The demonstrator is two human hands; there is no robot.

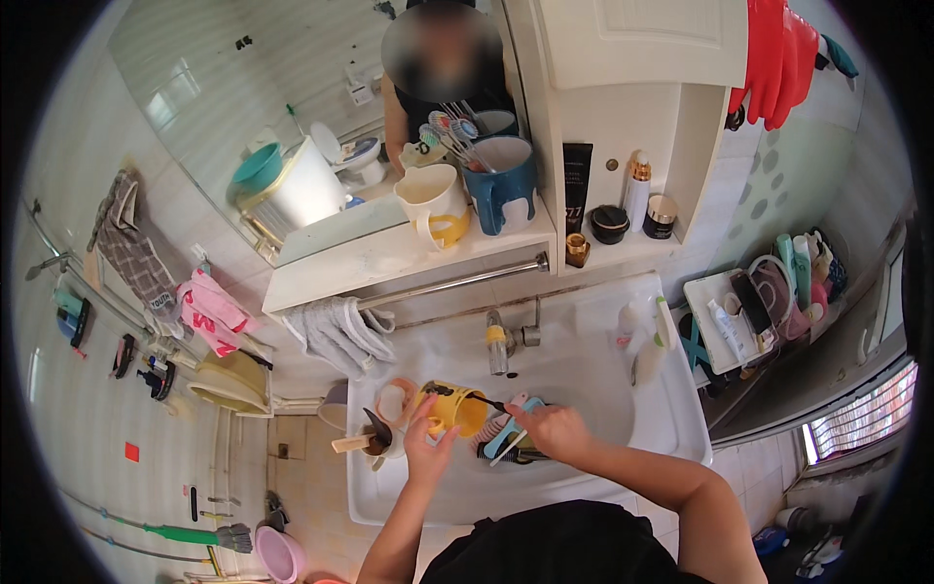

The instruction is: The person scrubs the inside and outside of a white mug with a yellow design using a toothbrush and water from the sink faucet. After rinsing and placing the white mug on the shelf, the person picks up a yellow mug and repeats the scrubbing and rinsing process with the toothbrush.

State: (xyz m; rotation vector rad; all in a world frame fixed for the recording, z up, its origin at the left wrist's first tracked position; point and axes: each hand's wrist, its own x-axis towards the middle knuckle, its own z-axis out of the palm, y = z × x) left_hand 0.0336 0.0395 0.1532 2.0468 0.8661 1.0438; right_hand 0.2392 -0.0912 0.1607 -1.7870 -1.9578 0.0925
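Over the white washbasin (584, 477), my left hand (426, 450) is closed round a yellow cup (471, 417) with a dark pattern on its side. The cup lies tilted, its mouth facing right. My right hand (556, 433) grips a slim black-handled tool (491, 402) whose far end reaches into the cup's mouth; its head is too hidden to tell its kind. Below the right hand, several combs and brushes (508, 446) lie in the basin, pale blue, pink and dark. Left of my left hand stands a holder with a wooden-handled brush (352, 443).
A tap (497, 346) rises at the basin's back, with a pump bottle (650, 360) to its right. A pink dish (394, 401) sits on the left rim. Above are a grey towel (341, 333), a white mug (430, 200) and a blue mug (504, 185) with toothbrushes.
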